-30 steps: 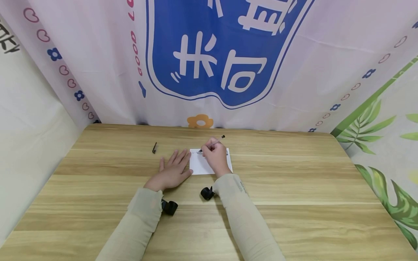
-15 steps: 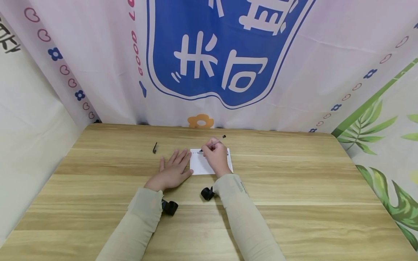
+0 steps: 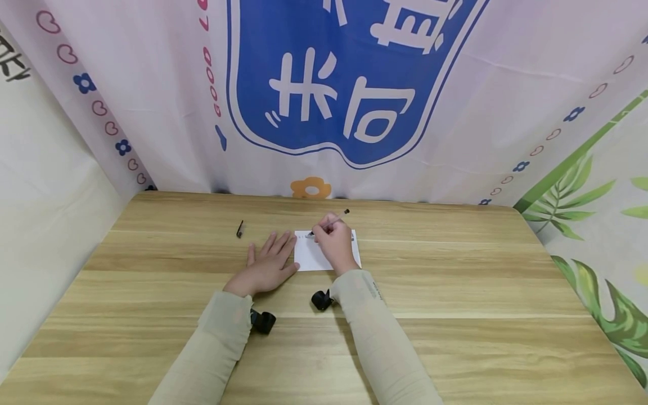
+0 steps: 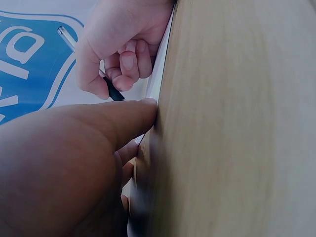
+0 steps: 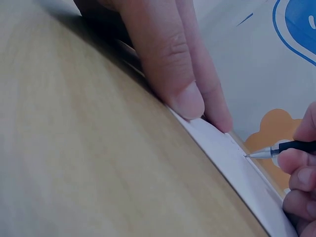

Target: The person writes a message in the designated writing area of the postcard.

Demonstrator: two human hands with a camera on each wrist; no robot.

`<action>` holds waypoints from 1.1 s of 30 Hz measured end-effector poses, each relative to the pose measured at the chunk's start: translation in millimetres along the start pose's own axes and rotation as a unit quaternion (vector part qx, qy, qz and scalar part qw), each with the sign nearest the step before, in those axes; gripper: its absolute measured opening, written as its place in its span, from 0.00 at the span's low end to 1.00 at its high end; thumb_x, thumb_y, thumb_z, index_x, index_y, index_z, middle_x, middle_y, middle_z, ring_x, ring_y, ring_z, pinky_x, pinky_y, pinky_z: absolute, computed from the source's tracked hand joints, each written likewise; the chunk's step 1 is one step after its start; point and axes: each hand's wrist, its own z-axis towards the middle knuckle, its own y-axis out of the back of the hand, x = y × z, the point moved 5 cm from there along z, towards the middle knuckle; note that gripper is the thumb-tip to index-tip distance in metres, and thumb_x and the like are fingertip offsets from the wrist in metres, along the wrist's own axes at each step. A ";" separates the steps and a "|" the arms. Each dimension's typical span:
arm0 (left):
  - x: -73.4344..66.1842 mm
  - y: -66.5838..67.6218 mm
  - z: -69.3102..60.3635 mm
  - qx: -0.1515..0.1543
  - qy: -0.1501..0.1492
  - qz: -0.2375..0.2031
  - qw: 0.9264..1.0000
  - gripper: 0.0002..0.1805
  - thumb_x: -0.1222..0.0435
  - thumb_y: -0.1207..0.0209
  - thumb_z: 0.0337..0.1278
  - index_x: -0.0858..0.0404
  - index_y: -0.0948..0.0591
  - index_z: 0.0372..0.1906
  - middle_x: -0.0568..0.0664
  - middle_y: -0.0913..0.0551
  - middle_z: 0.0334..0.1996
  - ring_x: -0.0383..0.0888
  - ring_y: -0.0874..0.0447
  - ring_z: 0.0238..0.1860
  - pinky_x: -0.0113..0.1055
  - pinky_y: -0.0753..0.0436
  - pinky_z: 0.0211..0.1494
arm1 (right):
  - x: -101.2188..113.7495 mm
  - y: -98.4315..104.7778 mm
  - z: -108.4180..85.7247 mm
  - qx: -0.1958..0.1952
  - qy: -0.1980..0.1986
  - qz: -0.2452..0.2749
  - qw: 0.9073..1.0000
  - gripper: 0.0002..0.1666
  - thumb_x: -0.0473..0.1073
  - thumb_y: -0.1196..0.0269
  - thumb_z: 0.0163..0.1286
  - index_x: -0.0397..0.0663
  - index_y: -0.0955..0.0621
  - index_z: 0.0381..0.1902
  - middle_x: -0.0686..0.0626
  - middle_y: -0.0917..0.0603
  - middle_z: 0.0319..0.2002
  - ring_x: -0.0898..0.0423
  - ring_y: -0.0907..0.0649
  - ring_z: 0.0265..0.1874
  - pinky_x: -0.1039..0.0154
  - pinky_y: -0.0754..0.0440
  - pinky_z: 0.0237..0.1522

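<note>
My right hand [image 3: 335,243] pinches a pen [image 3: 338,218] between thumb and fingers, its black end tilted up to the right. In the right wrist view the metal tip of the pen [image 5: 260,153] is at the surface of a small white sheet of paper [image 3: 314,260]. Faint dark marks run along the sheet's upper edge. My left hand [image 3: 265,269] lies flat with fingers spread, and its thumb and a fingertip press the paper's left edge. In the left wrist view its thumb [image 4: 133,118] rests on the paper's edge.
A black pen cap [image 3: 240,229] lies on the wooden table [image 3: 455,292], up and left of the left hand. Black wrist cameras [image 3: 263,322] sit at both cuffs. A printed curtain [image 3: 177,112] hangs right behind the table's far edge.
Both hands stay in place. Any movement of the pen is too small to make out.
</note>
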 end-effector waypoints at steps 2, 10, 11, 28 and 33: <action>-0.5 0.5 -0.8 0.000 -0.002 -0.004 1.000 0.39 0.51 0.54 0.79 0.62 0.54 0.82 0.57 0.61 0.82 0.61 0.74 0.80 0.72 0.77 0.69 | 0.2 -0.2 -0.1 0.001 0.000 0.001 1.000 0.08 0.32 0.39 0.67 0.42 0.23 0.27 0.50 0.21 0.20 0.58 0.22 0.20 0.69 0.27 0.23; 0.0 -0.6 -0.2 0.006 0.005 -0.004 1.000 0.39 0.50 0.55 0.79 0.60 0.55 0.82 0.55 0.62 0.83 0.59 0.75 0.81 0.70 0.78 0.70 | -0.6 -0.4 -1.3 -0.001 0.001 0.003 1.000 0.09 0.30 0.39 0.67 0.42 0.23 0.26 0.51 0.22 0.19 0.56 0.22 0.20 0.68 0.28 0.21; -0.7 -0.3 -0.3 0.004 0.003 -0.006 1.000 0.39 0.50 0.54 0.79 0.61 0.54 0.82 0.55 0.61 0.83 0.59 0.74 0.81 0.71 0.78 0.70 | -0.5 -0.4 -1.5 -0.002 0.001 0.003 1.000 0.09 0.30 0.39 0.67 0.41 0.23 0.26 0.51 0.22 0.19 0.56 0.22 0.20 0.68 0.28 0.21; -0.2 0.1 0.2 0.001 0.005 0.001 1.000 0.39 0.50 0.55 0.80 0.60 0.55 0.82 0.55 0.61 0.83 0.60 0.74 0.81 0.71 0.77 0.70 | -0.2 0.2 -0.3 -0.010 0.019 -0.010 1.000 0.09 0.32 0.39 0.65 0.43 0.23 0.24 0.50 0.22 0.19 0.57 0.23 0.19 0.68 0.27 0.21; 0.5 -1.0 0.4 0.002 0.004 -0.003 1.000 0.39 0.50 0.55 0.79 0.60 0.55 0.82 0.56 0.62 0.83 0.60 0.74 0.80 0.71 0.78 0.70 | -0.6 1.8 -0.4 -0.025 0.011 -0.003 1.000 0.08 0.32 0.39 0.65 0.43 0.23 0.25 0.50 0.22 0.19 0.57 0.22 0.19 0.68 0.26 0.22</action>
